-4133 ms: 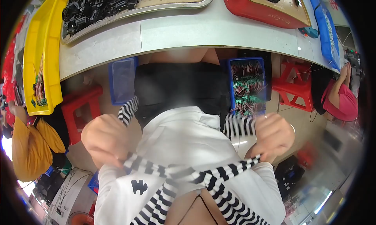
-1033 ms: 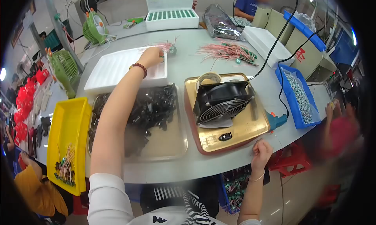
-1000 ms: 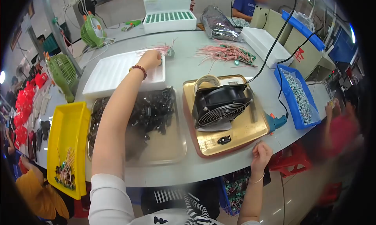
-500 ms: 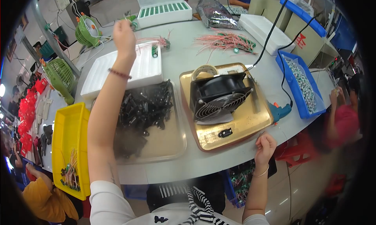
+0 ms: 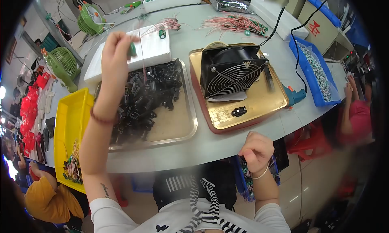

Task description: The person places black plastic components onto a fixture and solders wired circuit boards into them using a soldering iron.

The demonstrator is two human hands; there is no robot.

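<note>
My left hand (image 5: 115, 50) is raised over the near edge of a white foam tray (image 5: 158, 54), its fingers pinched on a small green circuit board (image 5: 132, 49). A thin reddish wire, blurred, hangs close by. Below it, a metal tray (image 5: 178, 131) holds a heap of black plastic housings (image 5: 150, 95). My right hand (image 5: 258, 152) is curled closed off the table's front edge, with nothing showing in it. In front of it, a single black housing (image 5: 239, 111) lies on an upturned gold tray (image 5: 227, 119), before a black fan (image 5: 233, 73).
Pink-wired green boards (image 5: 239, 24) lie at the back. A blue bin (image 5: 298, 56) of small parts and a teal tool (image 5: 297, 97) stand right. At left are a yellow bin (image 5: 69, 115) and green fans (image 5: 63, 65). Co-workers sit on both sides.
My left hand has come back toward me from the far side of the foam tray, with the green board in its fingers. My right hand has drawn nearer to me, still curled. The view has tilted down.
</note>
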